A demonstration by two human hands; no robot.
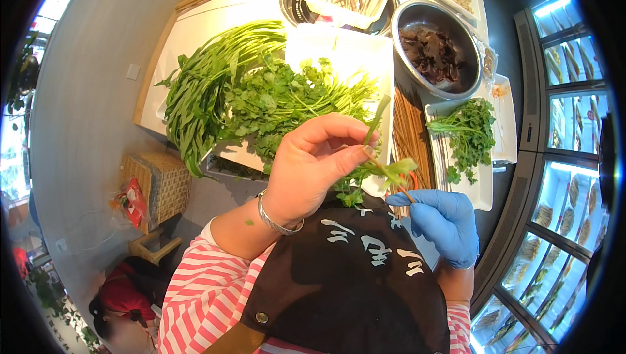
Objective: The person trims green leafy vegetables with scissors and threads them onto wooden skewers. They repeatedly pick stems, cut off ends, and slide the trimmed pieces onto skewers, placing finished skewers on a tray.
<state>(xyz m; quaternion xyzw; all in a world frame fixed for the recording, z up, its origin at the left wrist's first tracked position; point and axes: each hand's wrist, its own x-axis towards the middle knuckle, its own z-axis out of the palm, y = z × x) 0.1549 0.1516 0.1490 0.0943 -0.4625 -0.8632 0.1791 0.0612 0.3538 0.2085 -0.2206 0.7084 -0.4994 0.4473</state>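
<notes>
My bare left hand [313, 163], with a metal bracelet at the wrist, pinches a green stem [381, 114] between thumb and forefinger. My right hand [442, 222] wears a blue glove and grips a thin wooden skewer [404, 193]. Folded coriander sprigs [393, 172] sit around the skewer between the two hands, with some leaves hanging below. Beyond my left hand, a heap of coriander [288, 92] lies on a white tray [364, 48], beside long leafy greens [200, 89]. A smaller white tray [481, 192] on the right holds a coriander bunch [467, 129] and skewers.
Loose skewers [413, 134] lie between the trays. A steel bowl [474, 70] holds dark, wet-looking pieces, perhaps wood ear fungus. A white basket [318, 9] of sticks stands behind. Lit display fridges [525, 134] line the right; a wicker box [166, 187] and a person [122, 300] are at left.
</notes>
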